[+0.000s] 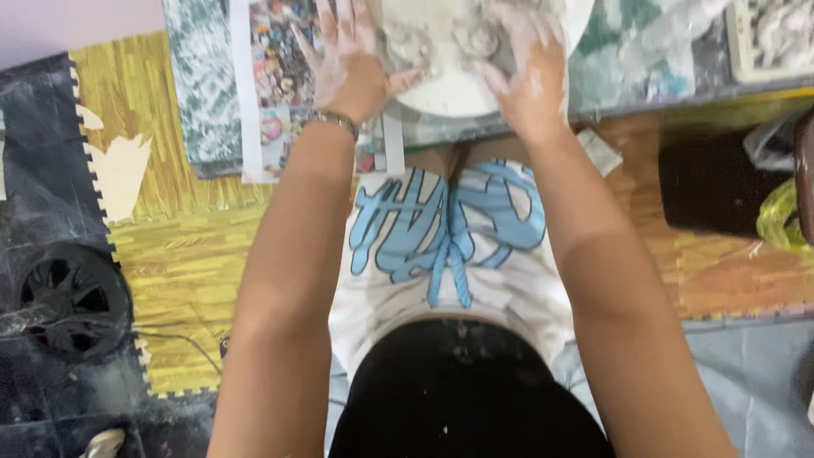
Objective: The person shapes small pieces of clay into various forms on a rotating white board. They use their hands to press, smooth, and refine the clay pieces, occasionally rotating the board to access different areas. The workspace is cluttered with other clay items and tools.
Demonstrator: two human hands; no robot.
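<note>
Hands at top of head view, both dusted white w/ powder or plaster. Left hand [356, 64] lies flat, fingers [326, 25] spread wide, palm down on the left edge of a grey-white lump of clay [441, 34]; thumb points right along the lump's lower side. Right hand [530, 80] presses on the lump's right side, fingers [509, 21] splayed and bent slightly over it, not closed round it. Neither hand lifts the clay; both just press on it from opposite sides. Clay sits in a round white dish [449, 97], partly cut off by the top of the frame, so full shape can't be told. Dish rests on a low worktop [644, 76] covered w/ plastic sheet, smeared white, right in front of the person's knees.

Metal bracelet [335, 121] on left wrist. Below the arms: white shorts [441, 246] w/ blue pattern and blue drawstring, black top [458, 390] speckled w/ white dust. Colourful printed paper [280, 76] lies under the left hand's side of the worktop, beside a green-white marbled sheet [199, 85]. Floor: yellow foam mat [170, 254] w/ jigsaw edges, black mat to the left carrying a small black fan [72, 297]. Far right, a dark box [712, 182] and a yellow-green plastic bag [780, 216]. Top right corner, a white tray [772, 38], contents unclear.
</note>
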